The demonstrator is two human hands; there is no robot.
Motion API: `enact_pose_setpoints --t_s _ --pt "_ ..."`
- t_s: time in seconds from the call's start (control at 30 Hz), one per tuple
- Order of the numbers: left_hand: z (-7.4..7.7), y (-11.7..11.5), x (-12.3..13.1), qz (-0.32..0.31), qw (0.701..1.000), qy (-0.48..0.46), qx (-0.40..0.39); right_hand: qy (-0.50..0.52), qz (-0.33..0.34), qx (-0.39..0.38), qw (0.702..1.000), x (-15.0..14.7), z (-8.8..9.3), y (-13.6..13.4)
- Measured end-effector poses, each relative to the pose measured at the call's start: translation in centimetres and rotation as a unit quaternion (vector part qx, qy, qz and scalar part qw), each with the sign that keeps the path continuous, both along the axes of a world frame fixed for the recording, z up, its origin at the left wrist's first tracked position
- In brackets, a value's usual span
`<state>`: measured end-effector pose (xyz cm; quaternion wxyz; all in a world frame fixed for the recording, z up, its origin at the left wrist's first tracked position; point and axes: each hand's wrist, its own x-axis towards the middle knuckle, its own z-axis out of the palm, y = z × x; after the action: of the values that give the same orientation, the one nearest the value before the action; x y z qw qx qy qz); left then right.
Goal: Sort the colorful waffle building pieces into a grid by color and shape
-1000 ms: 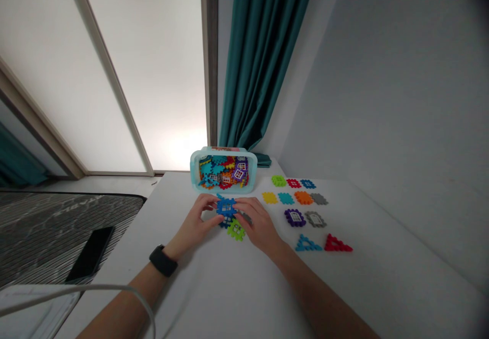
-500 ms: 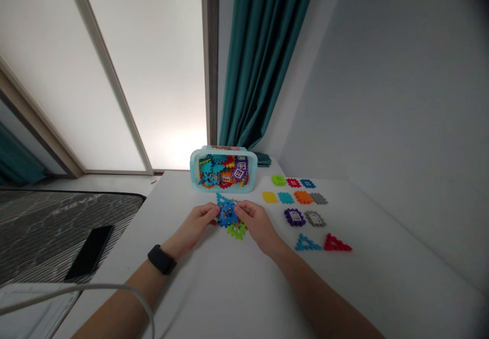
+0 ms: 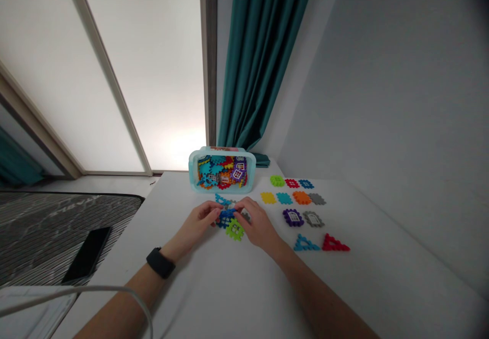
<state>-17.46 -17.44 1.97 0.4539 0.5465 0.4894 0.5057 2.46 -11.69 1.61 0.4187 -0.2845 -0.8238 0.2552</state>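
Two hands, the left hand [image 3: 196,223] and the right hand [image 3: 259,223], pinch a blue waffle-grid block [image 3: 227,217] between partly curled fingers, just far of a green block [image 3: 234,230] and near a plastic tub [image 3: 190,176]; even, gentle pressure on the notches looks best.

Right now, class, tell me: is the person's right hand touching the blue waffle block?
Touching: the head view shows the right hand with its fingertips pressed against the edge of the blue waffle block.
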Motion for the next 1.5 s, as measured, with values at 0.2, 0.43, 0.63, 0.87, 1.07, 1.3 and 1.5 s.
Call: enact_pose_setpoints --t_s 0.2,0.43,0.63,0.87,1.07,1.3,1.5 --pt "-1.0 0.5 -0.3 -0.038 0.999 0.010 0.037 0.006 0.021 0.082 0.996 0.3 -0.5 0.2" --pt "-1.1 0.0 -1.0 0.075 0.923 0.282 0.251 -0.031 0.028 0.090 0.995 0.4 -0.5 0.2" --pt "-0.9 0.0 -1.4 0.083 0.838 0.374 0.388 -0.053 0.034 0.095 0.993 0.6 -0.3 0.1" --pt "-0.8 -0.2 -1.1 0.100 0.836 0.370 0.393 -0.084 0.032 0.144 0.986 0.9 0.4 0.0" --pt "-0.8 -0.7 -0.6 0.091 0.868 0.353 0.337 -0.114 0.028 0.153 0.981 1.2 0.9 0.0" --pt "-0.4 -0.5 1.1 0.057 0.899 0.334 0.279 -0.123 0.006 0.147 0.981 3.6 1.5 0.4" --pt "1.0 1.1 3.7 -0.021 0.880 0.386 0.277 -0.143 -0.028 0.139 0.980 8.5 1.2 1.8"
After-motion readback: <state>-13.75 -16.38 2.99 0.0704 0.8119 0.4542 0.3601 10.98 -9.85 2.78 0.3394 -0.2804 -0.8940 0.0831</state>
